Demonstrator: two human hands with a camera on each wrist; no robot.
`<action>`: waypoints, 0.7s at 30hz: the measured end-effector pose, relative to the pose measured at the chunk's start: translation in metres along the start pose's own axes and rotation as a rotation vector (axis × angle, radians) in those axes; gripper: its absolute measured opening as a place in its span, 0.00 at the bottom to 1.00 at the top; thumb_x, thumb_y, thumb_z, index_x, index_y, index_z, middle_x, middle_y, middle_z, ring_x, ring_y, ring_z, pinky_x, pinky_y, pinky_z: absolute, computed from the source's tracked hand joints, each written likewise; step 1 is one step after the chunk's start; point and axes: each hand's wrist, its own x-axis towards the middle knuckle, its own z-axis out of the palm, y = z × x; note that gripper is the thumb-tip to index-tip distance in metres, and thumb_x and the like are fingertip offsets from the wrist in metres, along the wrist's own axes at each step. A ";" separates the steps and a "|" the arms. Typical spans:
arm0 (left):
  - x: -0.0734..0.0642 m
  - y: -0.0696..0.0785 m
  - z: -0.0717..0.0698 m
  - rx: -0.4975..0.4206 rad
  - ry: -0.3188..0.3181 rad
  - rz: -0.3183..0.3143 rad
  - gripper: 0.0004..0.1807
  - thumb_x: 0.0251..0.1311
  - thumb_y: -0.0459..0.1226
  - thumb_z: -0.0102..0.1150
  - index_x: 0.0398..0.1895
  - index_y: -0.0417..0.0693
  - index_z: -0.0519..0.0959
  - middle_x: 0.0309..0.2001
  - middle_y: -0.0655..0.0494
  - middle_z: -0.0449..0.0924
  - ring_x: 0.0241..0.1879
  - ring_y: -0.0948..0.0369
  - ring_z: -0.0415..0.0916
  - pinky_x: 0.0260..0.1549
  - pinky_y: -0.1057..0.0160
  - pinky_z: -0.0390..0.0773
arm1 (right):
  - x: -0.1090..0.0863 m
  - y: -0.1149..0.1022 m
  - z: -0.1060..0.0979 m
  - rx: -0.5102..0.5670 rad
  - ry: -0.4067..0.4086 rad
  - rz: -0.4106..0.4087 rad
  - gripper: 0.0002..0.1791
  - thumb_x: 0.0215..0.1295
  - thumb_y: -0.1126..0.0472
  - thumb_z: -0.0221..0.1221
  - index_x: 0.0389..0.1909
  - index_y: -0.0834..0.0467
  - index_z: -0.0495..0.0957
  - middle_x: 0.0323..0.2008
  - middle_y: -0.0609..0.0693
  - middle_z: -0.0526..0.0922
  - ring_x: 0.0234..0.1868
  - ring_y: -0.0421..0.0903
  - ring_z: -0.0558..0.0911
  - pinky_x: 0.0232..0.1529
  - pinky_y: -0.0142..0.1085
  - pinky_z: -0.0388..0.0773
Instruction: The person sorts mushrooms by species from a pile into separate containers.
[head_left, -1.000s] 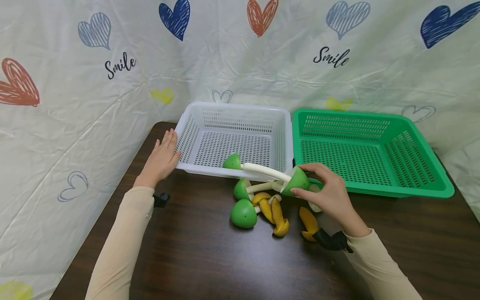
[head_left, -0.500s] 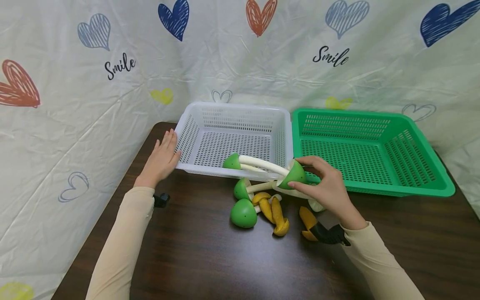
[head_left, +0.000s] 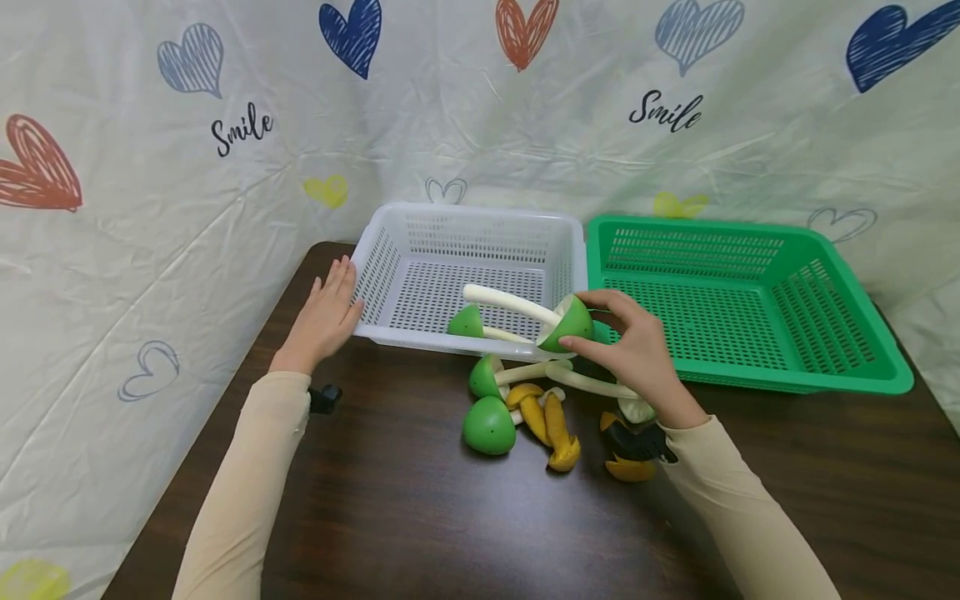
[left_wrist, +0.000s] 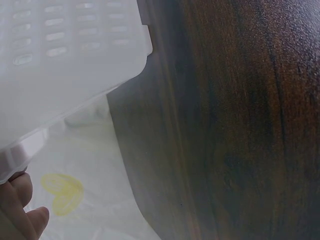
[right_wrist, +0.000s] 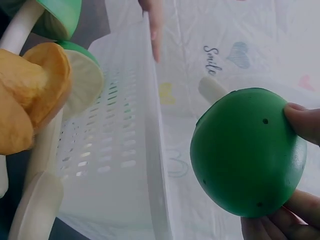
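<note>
My right hand [head_left: 630,346] pinches a toy mushroom by its green cap [head_left: 576,325]. Its white stem points left over the front of the white basket [head_left: 442,340]. In the right wrist view, the rounded cap [right_wrist: 247,155] sits between thumb and fingers. Another green-capped mushroom [head_left: 467,322] lies inside that basket along the front wall. My left hand [head_left: 322,315] rests on the basket's left side with fingers straight; the left wrist view shows only some fingers [left_wrist: 19,205] at the rim.
Before the baskets lie green-capped mushrooms [head_left: 489,427] and yellow-orange ones [head_left: 561,437], with one yellow-orange piece [head_left: 630,471] partly hidden by the right wrist strap. A green basket [head_left: 750,375] stands right of the white one on the dark table [head_left: 420,517]. Behind hangs a heart-printed cloth [head_left: 450,108].
My right hand has moved left and away from me with the mushroom, bringing it from the front rim to over the white basket. The left hand has stayed put.
</note>
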 end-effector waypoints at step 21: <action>0.000 -0.001 0.001 -0.003 0.007 0.001 0.35 0.70 0.41 0.38 0.72 0.31 0.42 0.74 0.40 0.37 0.73 0.50 0.31 0.67 0.43 0.37 | 0.031 0.014 0.024 -0.033 -0.126 0.170 0.32 0.52 0.61 0.70 0.59 0.64 0.71 0.54 0.58 0.73 0.54 0.56 0.77 0.49 0.43 0.77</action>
